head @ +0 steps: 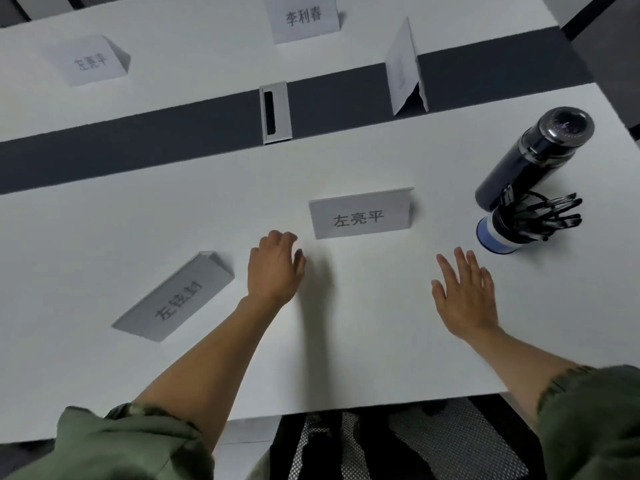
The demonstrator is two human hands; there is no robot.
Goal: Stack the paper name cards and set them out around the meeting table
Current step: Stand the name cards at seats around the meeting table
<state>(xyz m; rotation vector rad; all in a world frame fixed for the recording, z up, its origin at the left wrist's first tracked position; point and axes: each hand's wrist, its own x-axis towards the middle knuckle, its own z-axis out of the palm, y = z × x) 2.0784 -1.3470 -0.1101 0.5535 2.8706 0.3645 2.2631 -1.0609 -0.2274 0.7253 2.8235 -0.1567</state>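
Observation:
Several folded white paper name cards stand on the white meeting table [104, 220]. One card [360, 214] stands upright just beyond my hands, its printed face toward me. Another card [175, 296] lies at a slant to the left of my left hand. On the far side stand a card at the back left [88, 60], one at the back centre [303, 19], and one seen edge-on at the back right [403, 67]. My left hand [275, 266] hovers near the table with fingers loosely curled and holds nothing. My right hand [465, 294] is spread flat, empty.
A dark flask [533, 157] stands at the right, next to a blue-and-white cup [498, 233] holding several black pens. A grey cable box [275, 112] sits in the dark strip along the table's middle. A mesh chair [398, 445] is below the near edge.

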